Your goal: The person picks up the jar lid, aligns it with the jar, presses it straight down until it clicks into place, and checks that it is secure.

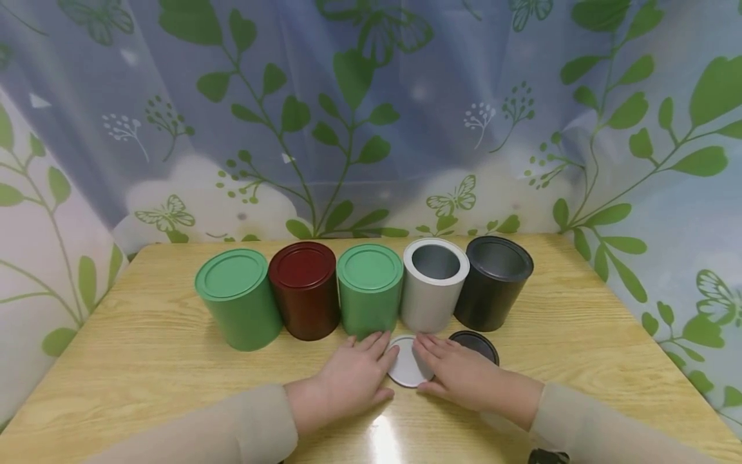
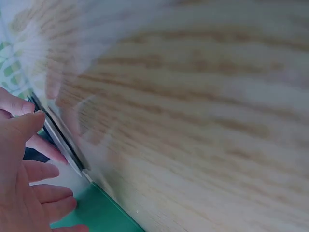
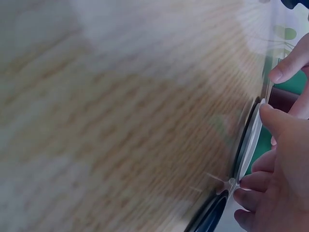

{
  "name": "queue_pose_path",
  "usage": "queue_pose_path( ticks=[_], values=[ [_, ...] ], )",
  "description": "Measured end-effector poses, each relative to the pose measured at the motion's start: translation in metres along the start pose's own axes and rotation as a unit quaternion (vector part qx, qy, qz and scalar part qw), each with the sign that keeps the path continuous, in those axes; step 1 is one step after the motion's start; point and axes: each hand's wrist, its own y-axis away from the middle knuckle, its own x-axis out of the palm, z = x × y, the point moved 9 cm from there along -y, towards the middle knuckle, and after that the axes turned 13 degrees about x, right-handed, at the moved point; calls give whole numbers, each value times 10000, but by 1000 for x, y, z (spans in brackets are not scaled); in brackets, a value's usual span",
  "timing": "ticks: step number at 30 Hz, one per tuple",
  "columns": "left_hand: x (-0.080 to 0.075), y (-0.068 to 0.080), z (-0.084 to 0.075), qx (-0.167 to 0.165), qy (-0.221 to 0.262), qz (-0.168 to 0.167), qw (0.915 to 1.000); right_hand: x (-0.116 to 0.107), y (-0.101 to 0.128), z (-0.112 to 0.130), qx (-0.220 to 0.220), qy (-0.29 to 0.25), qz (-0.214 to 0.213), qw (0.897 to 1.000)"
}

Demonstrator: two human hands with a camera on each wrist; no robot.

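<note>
While the left hand (image 1: 346, 380) and right hand (image 1: 462, 376) flank the white lid (image 1: 408, 370), fingers extended (neither grasps it), positioning seems underway; lifting it would call for pinching.

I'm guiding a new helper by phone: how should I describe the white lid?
On the wooden table, find the row of five cans and look to its near side. There, between the left hand and the right hand, is a thin, round white lid, partly covered by the latter. Its white colour sets it apart from the black lid next to it.
</note>
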Motion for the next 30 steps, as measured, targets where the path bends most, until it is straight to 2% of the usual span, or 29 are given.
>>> queue_pose_path(
  ticks=[4,12,16,25,30],
  values=[
    [4,-3,0,-13,197,202,9996,0,-1,1,-54,-27,-34,10000],
    [17,-13,-7,299,685,564,9956,-1,-1,2,-80,-164,-48,9998],
    [24,-17,-11,301,745,829,9933,-1,-1,5,-135,-264,-81,9995],
    [19,-19,-13,359,356,646,9966,0,-2,5,-1,-238,-34,9997],
    [9,-15,-13,493,27,154,9987,-12,6,7,-128,-193,-251,9994]
  ],
)
